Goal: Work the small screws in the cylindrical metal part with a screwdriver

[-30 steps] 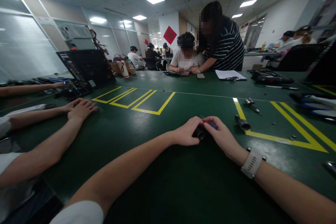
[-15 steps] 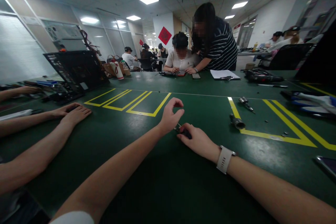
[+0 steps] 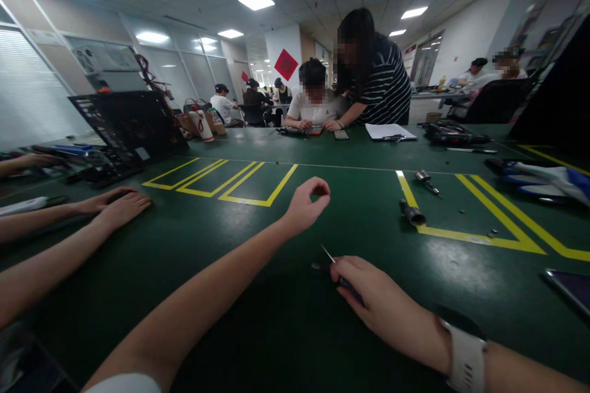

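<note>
My right hand (image 3: 369,295) is wrapped round the dark handle of a screwdriver (image 3: 328,253), whose thin metal shaft points up and to the left. A small pale piece (image 3: 315,266) lies by the shaft, too blurred to name. Higher up, my left hand (image 3: 308,206) makes a ring, its thumb and forefinger tips pressed together; anything pinched there is too small to make out. To the right, a cylindrical metal part (image 3: 412,214) and a slimmer metal part with a pointed end (image 3: 428,183) rest by the yellow tape.
Small bits (image 3: 493,233) lie inside the taped area on the green table (image 3: 258,319). Blue-and-white gloves (image 3: 544,181) and a phone-like device (image 3: 569,288) sit at the right. A co-worker's hands (image 3: 120,206) rest at the left. Two people are across the table.
My right hand has drawn back toward me and to the right with the screwdriver, away from my left hand. My left hand has shifted slightly right, its thumb and forefinger now closed together.
</note>
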The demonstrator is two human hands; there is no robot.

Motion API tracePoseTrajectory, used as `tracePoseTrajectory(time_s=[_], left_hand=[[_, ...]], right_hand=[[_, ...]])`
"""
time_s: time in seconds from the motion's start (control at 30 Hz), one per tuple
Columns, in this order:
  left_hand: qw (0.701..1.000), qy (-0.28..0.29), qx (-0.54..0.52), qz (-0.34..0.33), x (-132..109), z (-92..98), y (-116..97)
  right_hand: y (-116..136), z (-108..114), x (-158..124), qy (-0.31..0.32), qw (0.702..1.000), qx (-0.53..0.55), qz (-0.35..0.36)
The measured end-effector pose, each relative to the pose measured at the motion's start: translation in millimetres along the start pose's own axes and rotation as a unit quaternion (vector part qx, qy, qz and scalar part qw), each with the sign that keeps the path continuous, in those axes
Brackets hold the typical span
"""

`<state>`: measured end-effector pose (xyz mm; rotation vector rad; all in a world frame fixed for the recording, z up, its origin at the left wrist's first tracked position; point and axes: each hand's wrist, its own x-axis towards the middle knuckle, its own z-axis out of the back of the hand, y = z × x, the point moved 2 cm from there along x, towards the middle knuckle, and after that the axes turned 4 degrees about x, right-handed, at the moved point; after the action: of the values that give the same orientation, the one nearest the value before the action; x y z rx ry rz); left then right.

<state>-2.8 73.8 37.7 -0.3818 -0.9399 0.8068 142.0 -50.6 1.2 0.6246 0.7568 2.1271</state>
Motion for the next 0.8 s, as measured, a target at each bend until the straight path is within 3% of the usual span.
tracePoseTrajectory(time_s=[0.13, 0.2, 0.3, 0.4, 0.57, 0.67, 0.8], left_hand=[[0.985, 0.161, 0.064, -0.003, 11, -31.5, -7], [0.968, 0.222, 0.103, -0.052, 20, -53.8, -15], [0.941, 0.267, 0.125, -0.167, 37, -89.5, -32], [0.924, 0.284, 0.131, -0.219, 54, -122.5, -43], [0.903, 0.331, 0.176, -0.212, 61, -159.7, -47], [0.903, 0.325, 0.181, -0.212, 55, -165.5, -46], [0.905, 0.312, 0.187, -0.220, 45, -158.4, -39]], right_hand=[[-7, 7, -35, 0.023, 0.999, 0.005, -0.023], [-11, 12, -49, 0.029, 0.999, -0.001, -0.025], [-15, 20, -64, 0.040, 0.999, -0.016, -0.024], [-18, 28, -74, 0.030, 0.999, -0.037, -0.024], [-28, 36, -85, -0.004, 0.998, -0.065, -0.024], [-37, 39, -89, -0.014, 0.996, -0.088, -0.024], [-55, 50, -95, -0.049, 0.991, -0.119, -0.046]])
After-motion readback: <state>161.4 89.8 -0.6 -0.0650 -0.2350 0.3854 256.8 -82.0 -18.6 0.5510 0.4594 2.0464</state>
